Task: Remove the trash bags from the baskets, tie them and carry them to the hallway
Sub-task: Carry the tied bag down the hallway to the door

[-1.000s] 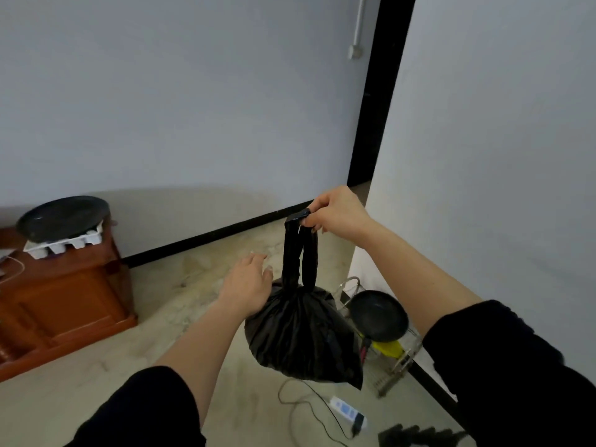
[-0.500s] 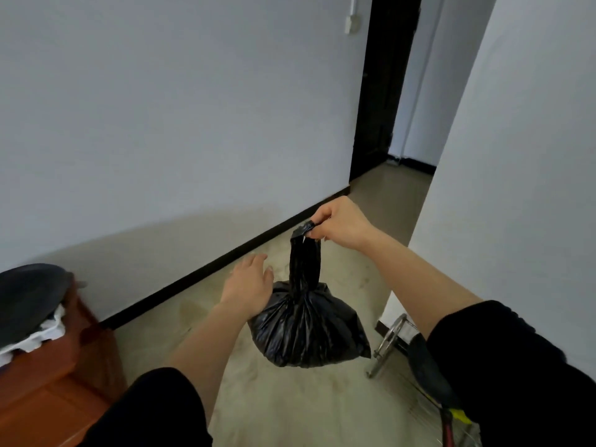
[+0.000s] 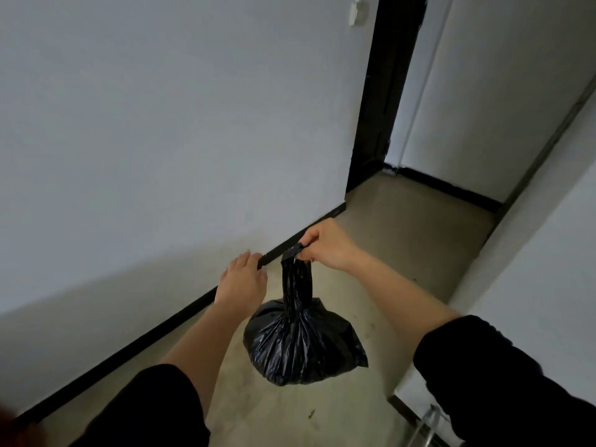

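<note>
A doorway (image 3: 416,101) opens far right across bare floor (image 3: 403,240). A tied black trash bag (image 3: 301,340) hangs mid-scene, clear of the floor. The right hand (image 3: 325,246) pinches its twisted neck; the left hand (image 3: 242,279) floats beside it, fingers loosely spread, empty. This looks like the carrying step; next, walk through the doorway.

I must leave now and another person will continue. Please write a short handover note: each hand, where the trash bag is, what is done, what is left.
Right hand: closed on the top loop of the black trash bag, which hangs clear of the floor.
Left hand: open, empty, beside the bag's neck, not holding it.
Done: this bag is out of its basket and gathered shut at the neck.
Left: carry it through the doorway ahead and set it down. No basket or other bag is in view, so check for more.
</note>
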